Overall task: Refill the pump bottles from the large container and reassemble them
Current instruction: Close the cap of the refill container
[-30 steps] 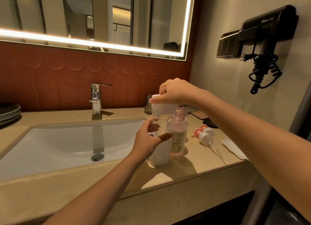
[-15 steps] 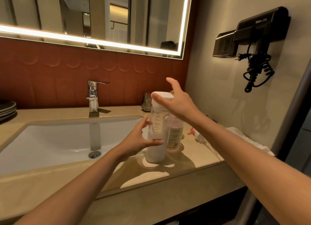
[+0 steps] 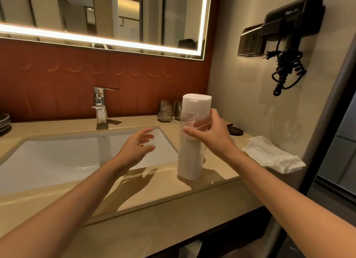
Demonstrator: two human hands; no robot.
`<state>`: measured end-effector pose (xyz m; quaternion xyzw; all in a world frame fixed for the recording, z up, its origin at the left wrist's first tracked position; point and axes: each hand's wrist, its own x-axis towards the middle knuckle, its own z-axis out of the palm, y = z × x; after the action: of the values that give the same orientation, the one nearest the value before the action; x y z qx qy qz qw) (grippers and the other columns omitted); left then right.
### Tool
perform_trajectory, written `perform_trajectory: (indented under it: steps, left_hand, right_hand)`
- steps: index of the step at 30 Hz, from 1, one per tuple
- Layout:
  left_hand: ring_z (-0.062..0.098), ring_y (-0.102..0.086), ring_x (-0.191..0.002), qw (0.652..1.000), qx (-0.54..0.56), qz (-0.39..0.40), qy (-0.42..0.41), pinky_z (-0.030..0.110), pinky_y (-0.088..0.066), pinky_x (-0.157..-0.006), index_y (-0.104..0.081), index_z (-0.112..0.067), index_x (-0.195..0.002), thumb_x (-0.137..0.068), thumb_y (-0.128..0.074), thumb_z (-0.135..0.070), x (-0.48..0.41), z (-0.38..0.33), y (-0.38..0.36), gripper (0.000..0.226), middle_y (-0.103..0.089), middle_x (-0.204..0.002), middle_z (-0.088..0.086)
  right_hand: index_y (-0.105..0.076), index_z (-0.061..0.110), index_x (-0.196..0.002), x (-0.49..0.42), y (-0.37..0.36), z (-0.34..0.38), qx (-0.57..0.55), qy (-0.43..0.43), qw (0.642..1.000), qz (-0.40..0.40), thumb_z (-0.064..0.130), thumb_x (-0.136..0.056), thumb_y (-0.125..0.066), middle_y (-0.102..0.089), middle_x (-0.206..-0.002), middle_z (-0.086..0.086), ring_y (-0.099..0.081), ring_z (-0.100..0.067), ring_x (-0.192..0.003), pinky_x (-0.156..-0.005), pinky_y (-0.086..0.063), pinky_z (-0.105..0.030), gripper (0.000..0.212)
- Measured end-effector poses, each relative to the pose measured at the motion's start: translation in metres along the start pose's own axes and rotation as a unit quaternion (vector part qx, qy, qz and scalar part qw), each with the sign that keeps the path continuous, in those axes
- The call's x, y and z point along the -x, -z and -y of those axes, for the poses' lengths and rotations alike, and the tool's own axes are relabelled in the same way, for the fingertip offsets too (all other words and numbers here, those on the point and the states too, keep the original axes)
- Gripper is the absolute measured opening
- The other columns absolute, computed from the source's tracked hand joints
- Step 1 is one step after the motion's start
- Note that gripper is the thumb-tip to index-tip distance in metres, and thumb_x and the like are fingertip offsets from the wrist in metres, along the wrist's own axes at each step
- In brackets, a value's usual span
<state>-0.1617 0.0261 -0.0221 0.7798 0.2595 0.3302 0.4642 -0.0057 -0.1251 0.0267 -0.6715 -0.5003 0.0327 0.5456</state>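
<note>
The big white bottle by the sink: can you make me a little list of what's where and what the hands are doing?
big white bottle: upright on the counter, cap on, right of the sink
small clear bottle: behind the white one, mostly hidden
right hand: at the small bottle, fingers around it
left hand: open, touching nothing, above the sink's edge
white cloth: lying on the counter by the wall

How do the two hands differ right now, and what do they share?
The left hand is open and empty, hanging over the sink edge, clear of the white bottle. The right hand curls around a small clear bottle beside the white one; how firm its grip is cannot be told. Both are bare and raised off the counter.
</note>
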Motion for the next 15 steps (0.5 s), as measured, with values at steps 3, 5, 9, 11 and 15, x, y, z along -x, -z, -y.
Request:
perform_trajectory:
  steps: [3, 5, 9, 11, 15]
  left_hand:
    - [0.018, -0.045, -0.123, 0.999, 0.021, -0.026, -0.006, 0.028, -0.040, -0.089, -0.039, -0.018, -0.139, -0.090, -0.057, -0.008, -0.006, -0.005, -0.030, 0.053, -0.050, -0.133, 0.003]
    - [0.018, -0.044, -0.123, 0.998, 0.035, -0.050, -0.007, 0.028, -0.039, -0.089, -0.036, -0.018, -0.140, -0.091, -0.056, -0.012, -0.009, -0.008, -0.049, 0.054, -0.047, -0.136, 0.004]
    - [0.020, -0.038, -0.129, 0.997, 0.057, -0.053, -0.005, 0.033, -0.038, -0.095, -0.028, -0.022, -0.144, -0.087, -0.063, -0.025, -0.014, -0.011, -0.084, 0.067, -0.038, -0.144, 0.003]
    - [0.021, -0.036, -0.131, 0.997, 0.056, -0.058, -0.006, 0.035, -0.037, -0.097, -0.024, -0.024, -0.144, -0.084, -0.066, -0.030, -0.016, -0.010, -0.095, 0.074, -0.033, -0.147, 0.003]
    - [0.022, -0.032, -0.134, 0.995, 0.067, -0.069, -0.007, 0.040, -0.037, -0.100, -0.020, -0.027, -0.145, -0.076, -0.072, -0.037, -0.027, -0.009, -0.106, 0.087, -0.027, -0.151, 0.002]
  right_hand:
    - [-0.040, 0.025, -0.115, 0.002, 0.025, -0.013, 0.034, -0.002, 0.999, -0.024, 0.041, -0.072, -0.075, -0.058, -0.105, 0.001, -0.059, -0.014, -0.092, -0.072, -0.054, -0.029, 0.058]
    - [-0.039, 0.024, -0.114, 0.000, 0.038, -0.024, 0.043, -0.015, 0.997, -0.054, 0.041, -0.073, -0.074, -0.058, -0.104, -0.001, -0.059, -0.015, -0.092, -0.071, -0.053, -0.029, 0.057]
    - [-0.039, 0.022, -0.118, -0.008, 0.050, -0.050, 0.043, -0.042, 0.993, -0.103, 0.041, -0.073, -0.074, -0.054, -0.108, 0.002, -0.056, -0.016, -0.096, -0.073, -0.048, -0.026, 0.061]
    - [-0.039, 0.020, -0.123, -0.016, 0.050, -0.061, 0.038, -0.047, 0.991, -0.122, 0.042, -0.073, -0.075, -0.055, -0.114, 0.000, -0.056, -0.015, -0.098, -0.079, -0.050, -0.030, 0.066]
    - [-0.037, 0.020, -0.123, -0.038, 0.040, -0.074, 0.062, -0.046, 0.990, -0.118, 0.045, -0.073, -0.075, -0.056, -0.117, -0.002, -0.057, -0.018, -0.100, -0.083, -0.055, -0.044, 0.067]
